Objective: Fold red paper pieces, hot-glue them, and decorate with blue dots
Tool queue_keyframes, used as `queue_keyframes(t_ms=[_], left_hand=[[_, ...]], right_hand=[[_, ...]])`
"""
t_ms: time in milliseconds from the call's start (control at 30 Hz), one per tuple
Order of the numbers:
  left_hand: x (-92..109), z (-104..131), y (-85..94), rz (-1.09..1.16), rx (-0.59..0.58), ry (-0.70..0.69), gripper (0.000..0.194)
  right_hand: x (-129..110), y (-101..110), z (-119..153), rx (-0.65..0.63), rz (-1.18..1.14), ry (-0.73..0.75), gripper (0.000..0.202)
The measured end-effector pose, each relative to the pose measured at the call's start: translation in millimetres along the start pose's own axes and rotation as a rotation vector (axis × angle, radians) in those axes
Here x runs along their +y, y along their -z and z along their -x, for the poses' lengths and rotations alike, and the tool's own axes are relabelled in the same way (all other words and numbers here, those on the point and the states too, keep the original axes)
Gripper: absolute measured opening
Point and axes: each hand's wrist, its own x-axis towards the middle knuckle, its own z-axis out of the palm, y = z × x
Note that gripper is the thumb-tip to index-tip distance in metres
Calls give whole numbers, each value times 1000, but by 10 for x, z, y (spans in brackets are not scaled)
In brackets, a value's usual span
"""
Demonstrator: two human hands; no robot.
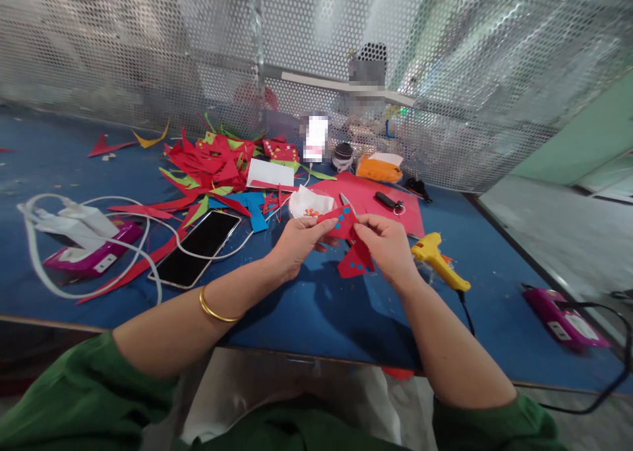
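Observation:
Between my two hands is a red paper cutout (357, 261) dotted with small blue pieces, held above the blue table. My left hand (302, 239) pinches its upper left part between thumb and fingers. On the other side, my right hand (383, 240) grips the cutout near its middle, fingers closed. Just behind the hands sits a white paper-lined bowl (297, 204) with small coloured bits in it. A pair of scissors (347, 202) shows partly beyond the cutout, the rest hidden. Close to my right hand lies a yellow glue gun (440, 260).
Red and green scraps (212, 164) are heaped at the back left. A smartphone (198, 248), white cables and a purple power strip (119, 246) lie left; another purple power strip (564, 319) is right. A red sheet (405, 221) carries a black key fob (388, 202). Perforated metal mesh (148, 55) stands behind.

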Motion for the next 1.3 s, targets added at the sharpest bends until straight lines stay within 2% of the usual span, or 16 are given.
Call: queue_keyframes(t_ms=[100, 233, 433, 567, 800, 900, 1167, 1300], left_hand=[[-11, -9, 6, 17, 9, 2, 17], [-18, -24, 14, 18, 22, 10, 17], [-38, -26, 22, -40, -14, -32, 19], [-64, -29, 22, -92, -40, -52, 18], [-69, -36, 26, -118, -28, -36, 22], [-62, -31, 27, -109, -27, -30, 23], [-65, -27, 22, -92, -23, -27, 22], [-65, -31, 18, -88, -8, -29, 19]], right_hand=[[56, 22, -41, 104, 13, 48, 25], [79, 49, -72, 210, -82, 65, 23], [-2, -5, -15, -21, -11, 75, 31], [-22, -29, 14, 19, 48, 74, 29], [-17, 1, 6, -1, 49, 71, 28], [-11, 5, 4, 13, 140, 139, 29], [54, -10, -2, 107, 517, 452, 25], [75, 4, -2, 128, 611, 513, 24]])
